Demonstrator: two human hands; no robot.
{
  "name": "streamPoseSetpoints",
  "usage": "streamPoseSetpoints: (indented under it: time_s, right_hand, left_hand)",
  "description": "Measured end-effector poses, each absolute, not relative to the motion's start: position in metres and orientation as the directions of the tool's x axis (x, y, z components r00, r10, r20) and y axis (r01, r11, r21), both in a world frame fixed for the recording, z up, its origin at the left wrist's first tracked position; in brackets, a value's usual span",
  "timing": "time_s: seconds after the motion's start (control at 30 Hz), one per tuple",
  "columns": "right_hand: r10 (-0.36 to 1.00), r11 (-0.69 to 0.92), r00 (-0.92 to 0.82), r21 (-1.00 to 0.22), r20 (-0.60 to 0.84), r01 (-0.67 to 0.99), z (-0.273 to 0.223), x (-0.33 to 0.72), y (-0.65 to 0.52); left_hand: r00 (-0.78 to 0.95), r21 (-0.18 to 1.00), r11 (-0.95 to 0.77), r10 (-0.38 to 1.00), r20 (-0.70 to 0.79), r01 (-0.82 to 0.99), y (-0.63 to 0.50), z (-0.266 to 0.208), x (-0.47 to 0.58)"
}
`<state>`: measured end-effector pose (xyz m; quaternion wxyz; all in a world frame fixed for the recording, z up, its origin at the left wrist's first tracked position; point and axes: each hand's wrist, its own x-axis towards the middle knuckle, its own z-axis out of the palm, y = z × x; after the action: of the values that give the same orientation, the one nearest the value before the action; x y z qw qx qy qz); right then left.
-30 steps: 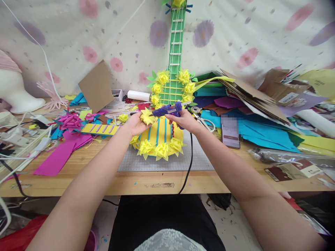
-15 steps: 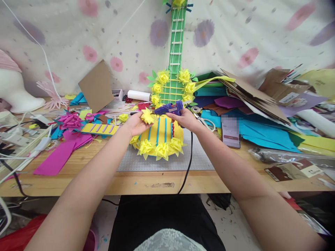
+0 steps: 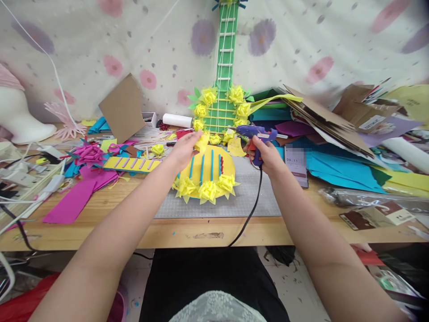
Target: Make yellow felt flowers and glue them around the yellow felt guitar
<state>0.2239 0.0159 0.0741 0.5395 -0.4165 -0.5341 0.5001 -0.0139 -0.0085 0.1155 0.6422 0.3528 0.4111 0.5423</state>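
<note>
My left hand [image 3: 187,150] pinches a yellow paper flower [image 3: 202,143] just above the top of a yellow paper guitar body [image 3: 196,166]. Blue strips run down that body, with a red strip at its right and yellow flowers along its lower edge. My right hand [image 3: 268,156] is wrapped round a purple-blue hot glue gun [image 3: 250,130], its nozzle pointing left, away from the flower. Behind, a green paper guitar [image 3: 219,114] with white strings and yellow flowers leans on the backdrop. Whether the held flower touches the yellow body, I cannot tell.
A grey cutting mat [image 3: 187,210] lies under the guitar body. Blue paper sheets [image 3: 338,172], a phone [image 3: 296,172] and cardboard [image 3: 321,114] are at the right. Magenta paper [image 3: 72,203] and the yellow guitar neck [image 3: 130,164] lie left. The gun's black cord [image 3: 250,217] hangs over the table edge.
My right hand has drawn the glue gun to the right, away from the flower. My left hand has moved right with the flower, which is now turned over the top of the yellow body.
</note>
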Motion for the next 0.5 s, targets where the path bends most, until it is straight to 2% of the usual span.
streamPoseSetpoints:
  time_s: [0.07,0.17,0.33,0.5]
  right_hand:
    - [0.987,0.158,0.021,-0.972,0.157,-0.172,0.063,0.237,0.016]
    - [0.987,0.140,0.108,-0.960,0.116,-0.242,0.049,0.251,0.016]
    - [0.980,0.108,0.189,-0.967,0.064,-0.229,0.033,0.262,0.014]
    - [0.982,0.092,0.183,-0.966,0.048,-0.240,0.029,0.266,0.016]
  left_hand:
    - [0.098,0.963,0.038,0.995,-0.012,-0.267,-0.012,0.120,0.003]
    - [0.200,0.991,-0.121,0.971,0.132,-0.064,-0.014,0.121,0.031]
    - [0.399,0.939,-0.283,0.897,0.188,0.195,-0.008,0.109,0.061]
    - [0.463,0.851,-0.381,0.865,0.192,0.361,-0.002,0.093,0.067]
